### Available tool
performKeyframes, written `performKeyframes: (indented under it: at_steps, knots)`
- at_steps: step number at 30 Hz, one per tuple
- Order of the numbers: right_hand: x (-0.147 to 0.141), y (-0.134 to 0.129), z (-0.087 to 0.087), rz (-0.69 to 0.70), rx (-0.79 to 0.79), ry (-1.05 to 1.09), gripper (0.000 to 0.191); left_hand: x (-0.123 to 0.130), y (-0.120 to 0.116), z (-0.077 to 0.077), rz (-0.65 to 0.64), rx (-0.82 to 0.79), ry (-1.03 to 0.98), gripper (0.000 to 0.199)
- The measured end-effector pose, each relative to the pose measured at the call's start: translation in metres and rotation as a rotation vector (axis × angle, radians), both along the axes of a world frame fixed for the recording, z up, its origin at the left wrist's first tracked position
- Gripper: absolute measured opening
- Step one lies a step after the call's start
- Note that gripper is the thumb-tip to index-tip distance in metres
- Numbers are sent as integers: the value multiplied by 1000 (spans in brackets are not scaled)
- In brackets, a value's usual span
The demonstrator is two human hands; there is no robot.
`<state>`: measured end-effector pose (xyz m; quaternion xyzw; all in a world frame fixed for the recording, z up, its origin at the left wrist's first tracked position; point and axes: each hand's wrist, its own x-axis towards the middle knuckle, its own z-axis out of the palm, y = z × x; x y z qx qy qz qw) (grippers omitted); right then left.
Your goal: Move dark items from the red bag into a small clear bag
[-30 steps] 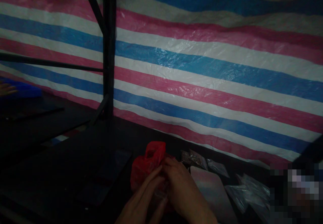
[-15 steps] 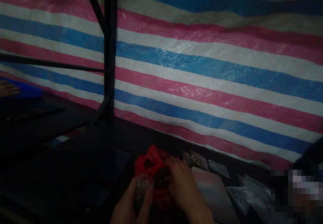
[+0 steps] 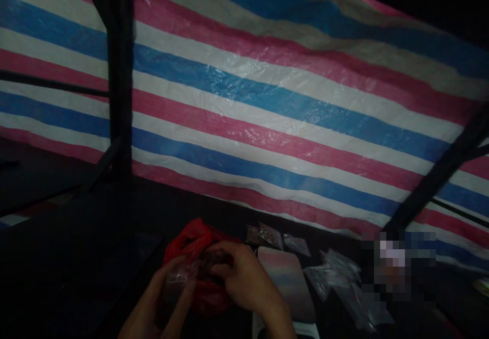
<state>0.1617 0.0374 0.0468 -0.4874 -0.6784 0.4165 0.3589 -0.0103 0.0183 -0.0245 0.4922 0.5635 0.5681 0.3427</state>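
Note:
My left hand [image 3: 158, 298] grips a small clear plastic bag [image 3: 179, 278], its fingers on either side of it. Just to the right, my right hand [image 3: 244, 278] reaches into an open red plastic bag [image 3: 194, 237] on the dark table. Its thumb and fingers are curled together on dark brown bits [image 3: 208, 262] in the bag, too dim to name more closely. The clear bag's mouth is close to these bits. Beside my right wrist lies a flat scale with a shiny plate [image 3: 284, 283] and a pale base, partly covered by my forearm.
Behind the scale lie small filled clear bags [image 3: 269, 235]. Several clear flat bags [image 3: 336, 272] are spread to its right. A striped plastic sheet [image 3: 244, 104] hangs behind the table, with a dark metal post [image 3: 120, 84] at the left. Light is dim.
The view has turned right, so everything sits further left and a slanted dark bar shows at right. My right hand's fingers are now more curled over the brown bits; my left hand keeps the clear bag.

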Motion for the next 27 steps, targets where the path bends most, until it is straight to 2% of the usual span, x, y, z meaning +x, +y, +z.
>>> performKeyframes:
  at_steps: [3,8,12,19,24,27]
  knots:
    - [9,-1,2,-34,13,6,41,2,5,-8,-31,84,52,54]
    - [16,-10,18,-51,55,40,41,2,8,-23,-81,90,103,51]
    - [10,-19,28,-33,82,-52,40,5,8,-24,-101,103,110,51]
    - [2,-25,32,-1,230,-275,45,4,15,-32,-144,248,237,40]
    - [-4,-30,38,36,247,-284,59,3,12,-31,-158,249,250,34]
    - [-8,-32,41,15,279,-303,59,4,7,-27,-152,252,247,36]
